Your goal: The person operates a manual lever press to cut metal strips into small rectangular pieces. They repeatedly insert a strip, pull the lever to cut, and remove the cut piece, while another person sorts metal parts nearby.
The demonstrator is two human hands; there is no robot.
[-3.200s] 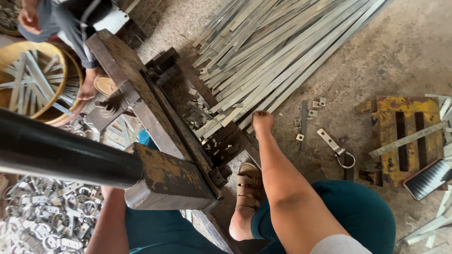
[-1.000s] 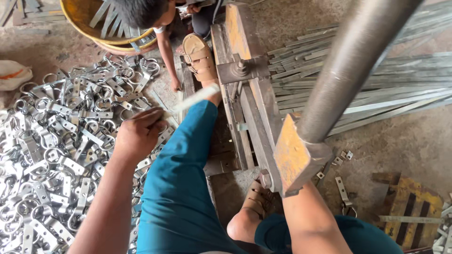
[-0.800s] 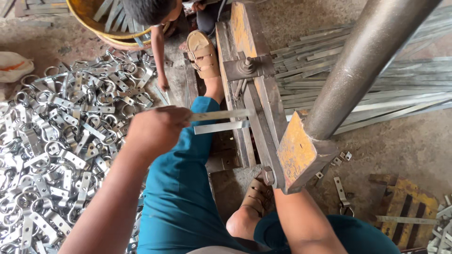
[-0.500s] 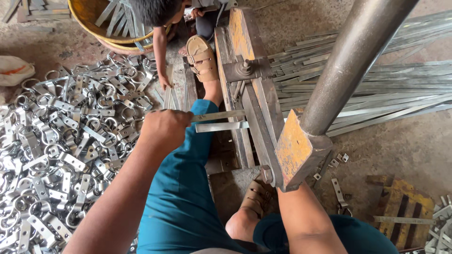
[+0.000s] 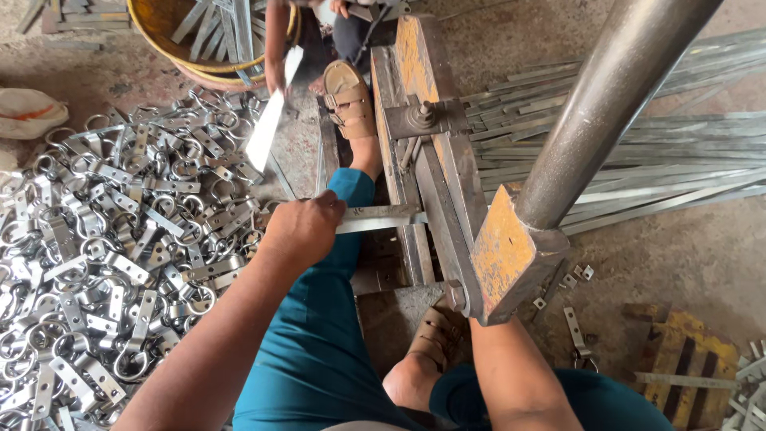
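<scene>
The left hand (image 5: 302,230) is closed around one end of 2 flat metal strips (image 5: 375,219), held together and level, their far ends pushed in against the side of the rusty lever press (image 5: 435,172) that sits on the floor. This looks like the feeding step — the strips are being set into the tool's slot, though the slot itself is hidden behind the frame, so how far in they reach cannot be told. The right hand is out of sight: the forearm (image 5: 515,379) rises behind the yellowed block (image 5: 511,259) at the foot of the long steel handle (image 5: 614,104), and whether it grips anything cannot be told. The handle stands raised. By my judgement the next move calls for holding the strips square and steady against the press while the handle is worked. To the left the floor is heaped with finished ring brackets (image 5: 104,247); to the right lies a stack of long strips (image 5: 662,152). Another person's arm (image 5: 276,44) holds a strip near the yellow tub (image 5: 191,68).
</scene>
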